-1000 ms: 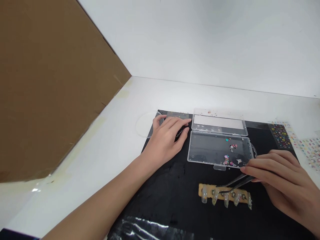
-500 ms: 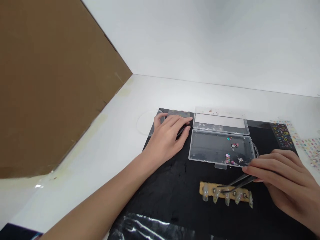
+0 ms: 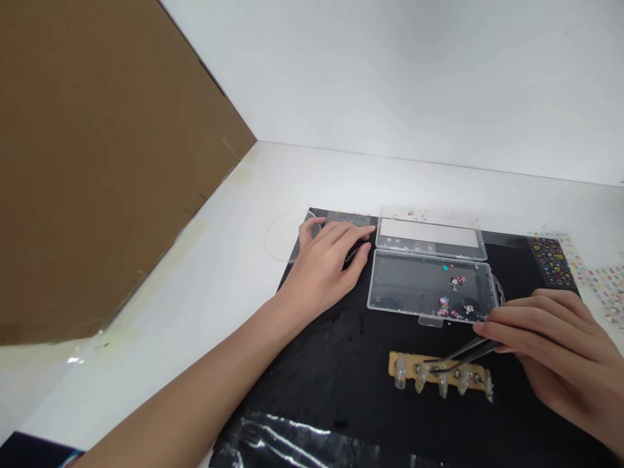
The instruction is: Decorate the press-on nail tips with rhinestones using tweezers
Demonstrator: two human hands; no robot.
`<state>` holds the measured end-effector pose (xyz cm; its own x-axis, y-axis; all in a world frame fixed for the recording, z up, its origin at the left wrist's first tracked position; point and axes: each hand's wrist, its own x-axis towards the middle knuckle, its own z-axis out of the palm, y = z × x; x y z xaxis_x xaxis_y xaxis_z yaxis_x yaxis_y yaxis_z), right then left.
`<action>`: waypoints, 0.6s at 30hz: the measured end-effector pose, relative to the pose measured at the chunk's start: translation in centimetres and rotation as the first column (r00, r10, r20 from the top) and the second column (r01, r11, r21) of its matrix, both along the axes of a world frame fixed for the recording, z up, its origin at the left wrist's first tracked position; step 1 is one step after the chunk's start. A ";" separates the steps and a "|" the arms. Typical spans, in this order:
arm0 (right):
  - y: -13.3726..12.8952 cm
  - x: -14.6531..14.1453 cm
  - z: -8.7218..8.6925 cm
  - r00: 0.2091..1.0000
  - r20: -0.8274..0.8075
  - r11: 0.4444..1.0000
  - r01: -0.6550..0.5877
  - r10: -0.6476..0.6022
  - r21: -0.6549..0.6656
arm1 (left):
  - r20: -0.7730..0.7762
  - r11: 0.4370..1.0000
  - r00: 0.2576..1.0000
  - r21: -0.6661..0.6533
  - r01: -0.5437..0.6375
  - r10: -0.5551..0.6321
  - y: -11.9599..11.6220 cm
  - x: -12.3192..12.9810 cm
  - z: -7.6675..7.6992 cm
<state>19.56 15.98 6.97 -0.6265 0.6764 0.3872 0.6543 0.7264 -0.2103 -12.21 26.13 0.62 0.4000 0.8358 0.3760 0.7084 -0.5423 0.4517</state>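
My right hand (image 3: 560, 354) pinches a pair of metal tweezers (image 3: 475, 349). The two tips, slightly apart, reach over a tan strip (image 3: 408, 359) near the second and third of several clear, glittery false nails (image 3: 400, 372) mounted along it. Whether the tips touch a nail or hold anything cannot be made out. My left hand (image 3: 324, 260) rests palm down at the upper left of the black mat (image 3: 316, 364), fingers spread and bent. Beside it lies an open clear plastic case (image 3: 404, 283), with small colourful flower charms (image 3: 443, 304) in its lower half.
Sticker sheets (image 3: 553, 263) lie at the mat's right edge. A clear round piece (image 3: 280, 239) lies by my left hand. Crinkled clear plastic (image 3: 292, 442) covers the mat's front. A brown cardboard panel (image 3: 107, 162) stands left; a white wall (image 3: 414, 84) rises behind.
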 end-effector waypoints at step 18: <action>0.2 0.1 0.3 0.999 0.031 1.000 -0.030 0.030 0.007 | 0.004 0.998 1.000 0.062 0.011 -0.012 0.0 -0.1 -0.2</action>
<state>19.64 16.17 7.24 -0.6580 0.6544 0.3726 0.6383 0.7472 -0.1852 -12.28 26.11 0.40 0.4079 0.8063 0.4283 0.7002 -0.5774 0.4200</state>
